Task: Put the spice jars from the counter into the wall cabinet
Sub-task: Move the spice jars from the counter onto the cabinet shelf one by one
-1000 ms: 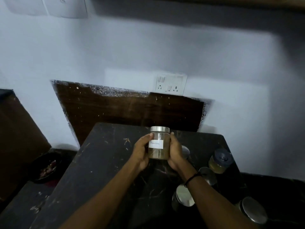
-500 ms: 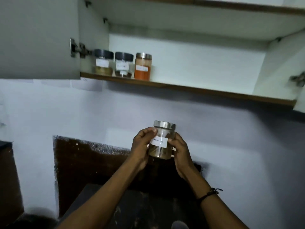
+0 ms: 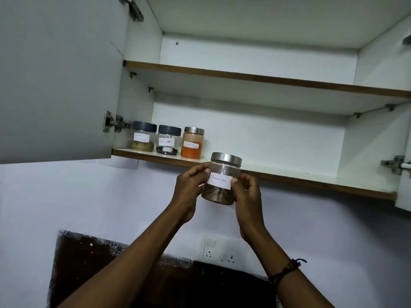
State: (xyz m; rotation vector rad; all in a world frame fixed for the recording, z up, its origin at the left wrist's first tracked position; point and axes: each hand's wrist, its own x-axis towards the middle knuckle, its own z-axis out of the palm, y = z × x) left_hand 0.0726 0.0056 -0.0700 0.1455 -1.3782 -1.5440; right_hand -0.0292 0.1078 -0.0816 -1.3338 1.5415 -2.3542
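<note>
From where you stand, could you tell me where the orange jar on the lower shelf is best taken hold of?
Grip the orange jar round its straight body below the steel lid, coming from the front and right. It stands upright at the shelf edge; the right is bare, while a dark-lidded jar stands close on its left.

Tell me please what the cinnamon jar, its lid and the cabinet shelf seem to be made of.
Cinnamon jar: clear glass or plastic, since the brown spice shows through; which one is unclear.
Lid: probably brushed steel, grey with a dull sheen.
Cabinet shelf: likely laminated board, smooth white on top with a brown wood-coloured front edge.
</note>
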